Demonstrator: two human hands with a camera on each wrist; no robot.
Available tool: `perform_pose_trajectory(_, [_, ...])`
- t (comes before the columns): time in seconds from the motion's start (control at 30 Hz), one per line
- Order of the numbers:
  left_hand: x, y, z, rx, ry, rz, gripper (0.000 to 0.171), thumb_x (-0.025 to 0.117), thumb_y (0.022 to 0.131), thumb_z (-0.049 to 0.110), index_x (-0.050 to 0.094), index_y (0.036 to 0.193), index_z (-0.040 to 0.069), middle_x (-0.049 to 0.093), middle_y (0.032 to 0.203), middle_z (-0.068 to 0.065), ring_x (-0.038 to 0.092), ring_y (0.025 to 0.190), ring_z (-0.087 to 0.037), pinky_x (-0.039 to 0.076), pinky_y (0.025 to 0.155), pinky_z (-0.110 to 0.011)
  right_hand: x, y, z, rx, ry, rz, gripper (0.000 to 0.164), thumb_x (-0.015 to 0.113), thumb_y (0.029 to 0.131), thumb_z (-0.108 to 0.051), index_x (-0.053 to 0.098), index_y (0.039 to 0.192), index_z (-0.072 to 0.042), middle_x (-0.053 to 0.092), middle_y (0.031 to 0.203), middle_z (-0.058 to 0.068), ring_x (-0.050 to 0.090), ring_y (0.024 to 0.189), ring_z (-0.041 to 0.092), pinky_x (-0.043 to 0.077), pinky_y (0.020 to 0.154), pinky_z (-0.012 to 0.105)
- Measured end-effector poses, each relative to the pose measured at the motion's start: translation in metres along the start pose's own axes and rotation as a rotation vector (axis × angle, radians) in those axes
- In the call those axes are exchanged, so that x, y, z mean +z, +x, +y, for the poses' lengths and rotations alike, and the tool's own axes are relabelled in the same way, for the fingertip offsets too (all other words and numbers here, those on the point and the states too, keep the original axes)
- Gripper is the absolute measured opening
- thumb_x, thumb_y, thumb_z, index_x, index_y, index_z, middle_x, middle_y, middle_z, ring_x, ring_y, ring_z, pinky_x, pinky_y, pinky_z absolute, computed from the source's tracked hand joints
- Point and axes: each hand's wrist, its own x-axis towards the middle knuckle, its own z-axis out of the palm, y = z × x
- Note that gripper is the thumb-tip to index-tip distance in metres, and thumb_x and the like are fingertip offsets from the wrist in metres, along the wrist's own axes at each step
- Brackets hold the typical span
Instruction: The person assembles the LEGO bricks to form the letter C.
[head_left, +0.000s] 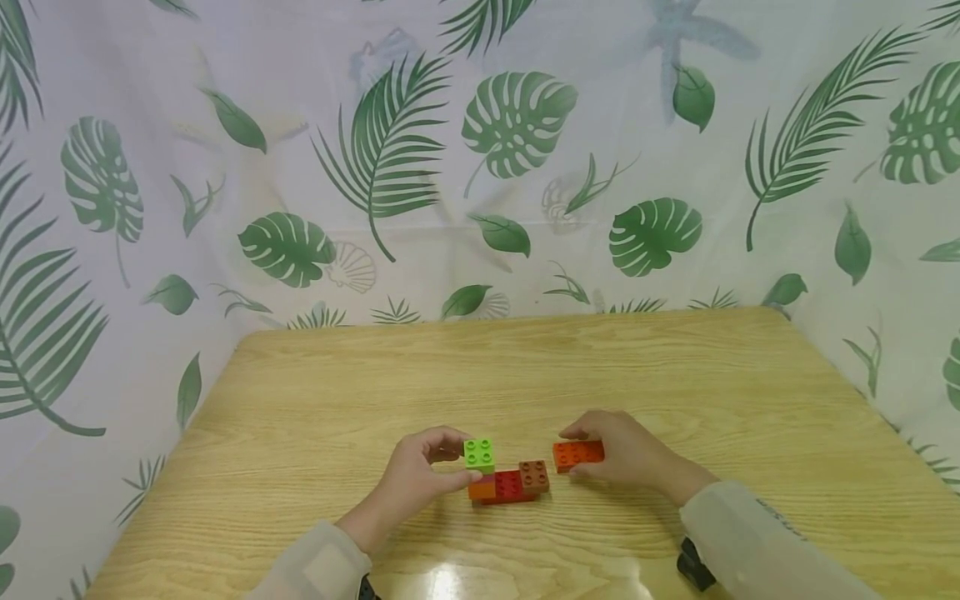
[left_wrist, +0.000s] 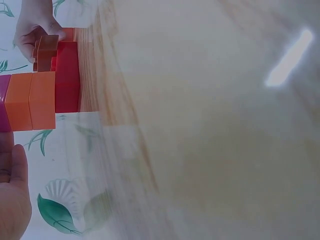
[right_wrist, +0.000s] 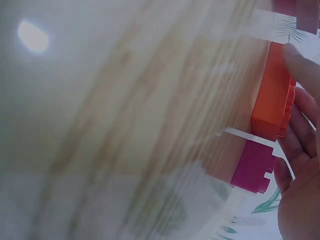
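In the head view my left hand grips a short stack at its left side, thumb in front and fingers behind. A light green brick tops the stack, above purple and orange bricks. This stack stands on the left end of a red toy building brick, which carries a brown brick at its right end. To the right, apart from it, my right hand holds a long orange-red brick between thumb and fingers. Near that palm is a magenta brick, hidden in the head view.
The bricks are on a light wooden table near its front. Behind and beside it hangs a white cloth with green leaf prints. A black wrist device is at the right sleeve.
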Motion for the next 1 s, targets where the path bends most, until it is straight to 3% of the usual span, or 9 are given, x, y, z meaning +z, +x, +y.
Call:
perform_pose_trajectory(0.27, [0.0, 0.0, 0.001, 0.007, -0.009, -0.004, 0.034, 0.08, 0.078, 0.02, 0.068, 0.107, 0.009, 0.065, 0.104, -0.001, 0.06, 0.099, -0.02, 0.047, 0.091, -0.044, 0.002, 0.0, 0.004, -0.012, -0.039, 0.005, 0.036, 0.082, 0.076, -0.023, 0.071, 0.106, -0.009, 0.068, 0.104, 0.0, 0.062, 0.093, 0.019, 0.051, 0.08, 0.037])
perform_pose_trajectory(0.53, [0.0, -0.001, 0.001, 0.008, -0.014, -0.001, 0.034, 0.08, 0.078, 0.019, 0.068, 0.108, 0.009, 0.065, 0.105, -0.001, 0.06, 0.099, -0.02, 0.048, 0.09, -0.042, -0.008, 0.004, -0.006, 0.071, 0.039, -0.002, 0.035, 0.08, 0.079, -0.025, 0.07, 0.109, -0.01, 0.066, 0.103, -0.003, 0.06, 0.095, 0.017, 0.05, 0.084, 0.039])
perform_pose_trajectory(1.0, [0.0, 0.0, -0.001, 0.012, -0.012, 0.005, 0.034, 0.081, 0.078, 0.019, 0.068, 0.108, 0.009, 0.065, 0.105, -0.001, 0.06, 0.099, -0.02, 0.048, 0.09, -0.042, -0.024, 0.03, -0.035, -0.072, -0.029, 0.07, 0.036, 0.078, 0.08, -0.029, 0.069, 0.11, -0.012, 0.065, 0.102, -0.004, 0.059, 0.091, 0.013, 0.051, 0.083, 0.035])
